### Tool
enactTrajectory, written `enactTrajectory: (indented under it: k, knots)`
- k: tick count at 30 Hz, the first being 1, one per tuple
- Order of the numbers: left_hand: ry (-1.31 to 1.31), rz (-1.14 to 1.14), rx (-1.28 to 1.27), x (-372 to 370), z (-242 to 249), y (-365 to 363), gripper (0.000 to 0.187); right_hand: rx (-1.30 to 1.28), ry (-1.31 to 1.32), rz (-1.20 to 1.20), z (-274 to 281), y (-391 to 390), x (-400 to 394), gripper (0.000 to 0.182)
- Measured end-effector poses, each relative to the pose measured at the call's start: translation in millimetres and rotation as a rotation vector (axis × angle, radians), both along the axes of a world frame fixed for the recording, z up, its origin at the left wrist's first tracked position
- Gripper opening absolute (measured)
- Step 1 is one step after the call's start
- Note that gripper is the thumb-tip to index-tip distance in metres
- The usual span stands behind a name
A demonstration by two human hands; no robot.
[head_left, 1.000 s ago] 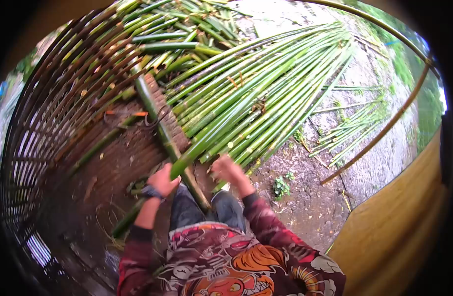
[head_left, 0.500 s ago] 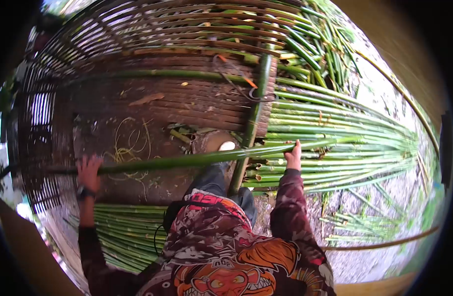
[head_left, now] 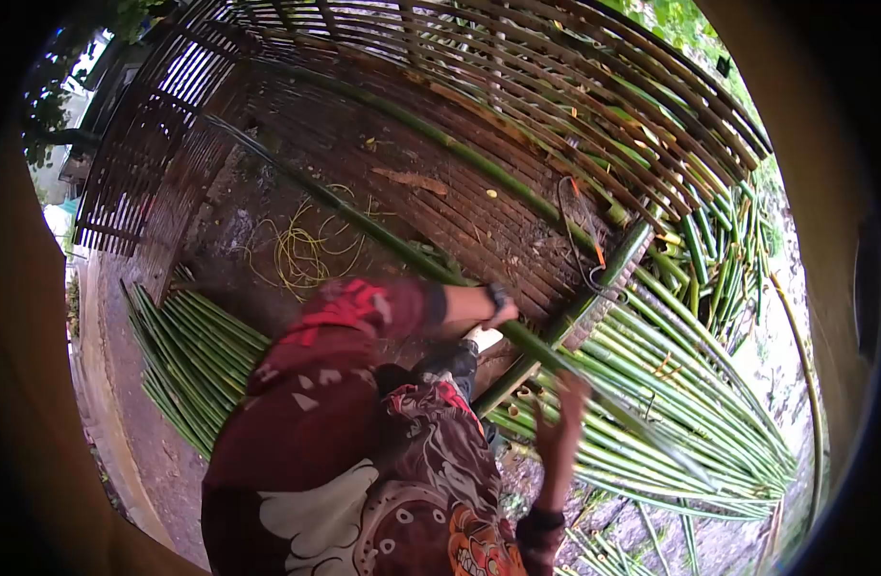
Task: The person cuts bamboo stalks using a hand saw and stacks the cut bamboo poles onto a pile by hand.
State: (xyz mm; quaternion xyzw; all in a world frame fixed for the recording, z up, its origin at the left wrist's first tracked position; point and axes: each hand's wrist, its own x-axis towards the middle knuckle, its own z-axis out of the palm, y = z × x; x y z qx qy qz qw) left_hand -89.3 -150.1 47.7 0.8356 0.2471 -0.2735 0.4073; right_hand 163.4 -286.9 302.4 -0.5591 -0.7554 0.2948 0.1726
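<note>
A long green bamboo pole (head_left: 383, 232) runs slantwise from the upper left across a thick bamboo crossbar (head_left: 608, 278) to the lower right. My left hand (head_left: 501, 307), with a dark watch at the wrist, is wrapped round the pole near the crossbar. Beyond the crossbar, my right hand (head_left: 562, 419) is raised just below the pole, blurred, its fingers apart and holding nothing. Split green bamboo lengths (head_left: 690, 403) lie fanned out under the pole's right part.
Another bundle of bamboo (head_left: 196, 350) lies at the left. A tangle of yellow cord (head_left: 301, 252) rests on the dark floor. A bow saw (head_left: 573, 216) with orange parts lies near the crossbar. Slatted bamboo railings (head_left: 517, 58) run along the top and left.
My left hand has moved right along the pole, from its left part to near the crossbar. My right hand has let go of the pole. The view has turned, and the pole now slants.
</note>
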Motion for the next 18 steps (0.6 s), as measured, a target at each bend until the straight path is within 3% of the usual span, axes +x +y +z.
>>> enactTrajectory:
  k: [1, 2, 3, 4, 6, 7, 9, 10, 12, 13, 14, 16, 17, 18]
  knots:
    - [-0.078, 0.253, 0.186, -45.1, 4.2, -23.9, 0.052, 0.004, -0.207, -0.055, -3.9, 2.5, 42.5, 0.078]
    - [-0.009, 0.258, 0.182, -72.3, 29.3, -27.9, 0.047, -0.038, -0.436, -0.112, -30.2, -3.9, 104.4, 0.096]
    - [0.057, 0.26, 0.178, -91.8, 59.4, -26.2, 0.043, -0.054, -0.557, -0.157, -19.9, -4.4, 138.8, 0.104]
    - [0.122, 0.269, 0.161, -107.4, 69.1, -29.9, 0.041, -0.261, -0.771, -0.15, -15.7, -5.5, 175.2, 0.107]
    - [0.277, 0.275, 0.151, -120.4, 79.3, -34.4, 0.038, -0.199, -0.759, 0.007, -50.2, -29.7, 270.7, 0.102]
    - [0.281, 0.296, 0.152, -129.4, 87.0, -36.0, 0.038, -0.327, -0.831, -0.062, -31.9, -28.9, 271.0, 0.099]
    - [0.322, 0.363, 0.246, -153.1, 102.6, -35.8, 0.036, -0.282, -0.847, 0.064, -38.9, -42.2, 323.1, 0.093]
    - [0.223, 0.373, 0.259, -179.5, 74.8, -36.7, 0.035, -0.282, -0.834, 0.058, -43.6, -47.1, 344.4, 0.081]
    - [0.24, 0.419, 0.224, -212.4, 109.4, -18.3, 0.038, -0.336, -0.806, 0.083, -48.6, -36.5, 351.0, 0.059]
    - [0.218, 0.396, 0.296, -234.2, 104.6, -12.2, 0.035, -0.388, -0.788, 0.114, -53.5, -26.7, 343.8, 0.051]
    - [0.282, 0.384, 0.34, -253.3, 99.8, -1.9, 0.04, -0.212, -0.693, 0.12, -68.8, -22.1, 327.8, 0.041]
    - [0.529, 0.415, 0.4, -292.9, 99.4, 24.8, 0.053, -0.185, -0.621, 0.166, -68.8, 10.9, 259.3, 0.041]
    - [0.623, 0.467, 0.456, -309.2, 117.6, 37.7, 0.052, -0.043, -0.552, 0.17, -79.3, 21.9, 231.4, 0.042]
    - [0.601, 0.595, 0.579, -338.0, 104.5, 40.1, 0.049, 0.032, -0.51, 0.192, -83.6, 38.3, 196.9, 0.042]
